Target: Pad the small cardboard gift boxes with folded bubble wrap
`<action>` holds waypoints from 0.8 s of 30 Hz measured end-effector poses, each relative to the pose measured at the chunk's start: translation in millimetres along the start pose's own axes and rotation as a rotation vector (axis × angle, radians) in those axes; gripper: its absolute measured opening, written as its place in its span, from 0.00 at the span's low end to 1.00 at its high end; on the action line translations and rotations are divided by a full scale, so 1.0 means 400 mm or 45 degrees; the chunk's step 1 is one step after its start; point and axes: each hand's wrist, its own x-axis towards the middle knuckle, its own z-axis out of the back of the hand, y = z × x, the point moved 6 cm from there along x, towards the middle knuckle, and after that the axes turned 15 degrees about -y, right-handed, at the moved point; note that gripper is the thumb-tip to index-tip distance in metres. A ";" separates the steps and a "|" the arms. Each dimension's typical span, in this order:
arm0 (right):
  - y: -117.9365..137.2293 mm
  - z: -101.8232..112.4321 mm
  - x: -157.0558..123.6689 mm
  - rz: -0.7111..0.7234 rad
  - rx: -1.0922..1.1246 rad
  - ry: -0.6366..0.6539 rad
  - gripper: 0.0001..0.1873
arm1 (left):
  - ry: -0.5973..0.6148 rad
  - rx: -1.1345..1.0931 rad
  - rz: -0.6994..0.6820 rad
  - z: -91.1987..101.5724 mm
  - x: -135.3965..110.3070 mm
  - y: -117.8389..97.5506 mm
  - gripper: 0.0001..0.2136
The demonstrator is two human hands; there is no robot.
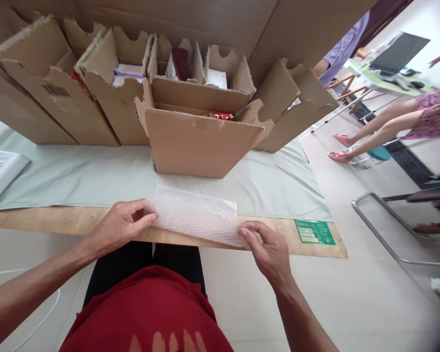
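A clear sheet of bubble wrap (196, 215) stretches between my two hands at the near edge of the table. My left hand (126, 222) pinches its left end between thumb and fingers. At the other end, my right hand (266, 244) grips the lower right corner the same way. The far part of the wrap lies over the pale green cloth, its near part over the bare wooden edge. Just beyond it stands an open cardboard box (205, 146) with a red wrapped item (221, 116) inside, mostly hidden by the front wall.
Several open cardboard boxes (102, 105) line the back, some holding packets. A white box (2, 173) lies at the left. A green label (315, 232) sits on the wooden edge. At right are a metal-framed chair (385, 244), a person in pink shoes (381, 127) and a laptop (399, 54).
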 end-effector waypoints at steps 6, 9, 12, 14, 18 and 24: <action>-0.075 -0.087 0.050 0.164 -0.288 -0.059 0.11 | -0.013 0.350 0.039 -0.040 0.057 0.022 0.13; -0.089 -0.103 0.054 0.262 -0.429 -0.018 0.10 | -0.003 0.582 0.026 -0.049 0.069 0.028 0.11; -0.097 -0.103 0.065 0.297 -0.526 0.061 0.15 | -0.056 0.718 -0.031 -0.042 0.085 0.028 0.18; -0.096 -0.110 0.076 0.312 -0.531 0.168 0.14 | -0.094 0.744 -0.110 -0.036 0.097 0.025 0.18; -0.076 -0.127 0.092 0.325 -0.468 0.288 0.04 | -0.031 0.703 -0.261 -0.045 0.105 0.022 0.09; -0.019 -0.072 0.014 0.015 -0.203 0.345 0.11 | -0.205 0.678 -0.511 -0.034 0.086 -0.024 0.11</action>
